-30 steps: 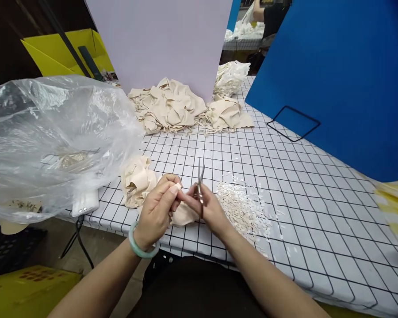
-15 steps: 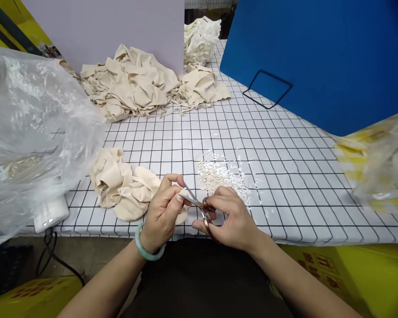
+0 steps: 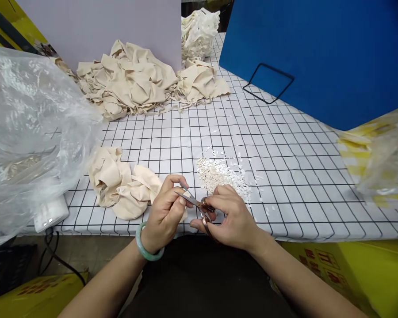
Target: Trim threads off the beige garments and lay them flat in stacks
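Note:
My right hand grips small scissors at the table's near edge, blades pointing left toward my left hand. That hand, with a green bangle on its wrist, pinches a beige cloth piece between thumb and fingers, right at the blades. The cloth is mostly hidden by the fingers. Just left of my hands lies a crumpled beige cloth heap. A small pile of white snippets lies just beyond my right hand.
The table has a black-gridded white cover. A large clear plastic bag fills the left side, with a white power adapter under it. Beige cloths heap at the back before a lilac board. A blue board and a yellow-striped bag stand at right.
The view dropped and swung right. The scissors, upright a second ago, now lie flat pointing left at the cloth in my left hand; both hands moved nearer the table edge.

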Tool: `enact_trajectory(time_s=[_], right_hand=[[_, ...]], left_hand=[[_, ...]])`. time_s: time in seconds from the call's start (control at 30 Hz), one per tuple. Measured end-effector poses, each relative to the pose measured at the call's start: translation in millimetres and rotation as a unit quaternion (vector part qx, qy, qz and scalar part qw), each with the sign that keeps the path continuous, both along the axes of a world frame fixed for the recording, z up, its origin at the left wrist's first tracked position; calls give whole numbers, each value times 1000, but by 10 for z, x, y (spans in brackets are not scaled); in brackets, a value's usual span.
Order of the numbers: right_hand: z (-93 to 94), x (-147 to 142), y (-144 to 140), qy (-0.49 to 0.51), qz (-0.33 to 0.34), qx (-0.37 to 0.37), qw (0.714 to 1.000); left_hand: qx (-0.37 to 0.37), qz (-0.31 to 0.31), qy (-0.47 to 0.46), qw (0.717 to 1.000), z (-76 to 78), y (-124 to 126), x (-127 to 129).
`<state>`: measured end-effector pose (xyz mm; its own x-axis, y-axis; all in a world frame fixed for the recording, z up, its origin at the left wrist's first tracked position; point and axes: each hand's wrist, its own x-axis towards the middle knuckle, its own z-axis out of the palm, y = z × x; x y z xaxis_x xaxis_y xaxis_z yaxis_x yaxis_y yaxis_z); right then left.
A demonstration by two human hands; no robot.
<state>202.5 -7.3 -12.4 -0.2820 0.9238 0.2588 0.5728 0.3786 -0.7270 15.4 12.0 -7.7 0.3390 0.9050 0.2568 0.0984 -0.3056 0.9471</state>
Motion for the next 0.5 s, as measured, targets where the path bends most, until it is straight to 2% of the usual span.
enact_trajectory(time_s=[0.3,0.5], right_hand=[[-33,45,-62,-4,-22,13,1000],[-161,146,-202,-11,-99,31,995]], left_hand=[[24,-27,10,999,-9,24,76],[25,-91,28,995,-13,109,237]])
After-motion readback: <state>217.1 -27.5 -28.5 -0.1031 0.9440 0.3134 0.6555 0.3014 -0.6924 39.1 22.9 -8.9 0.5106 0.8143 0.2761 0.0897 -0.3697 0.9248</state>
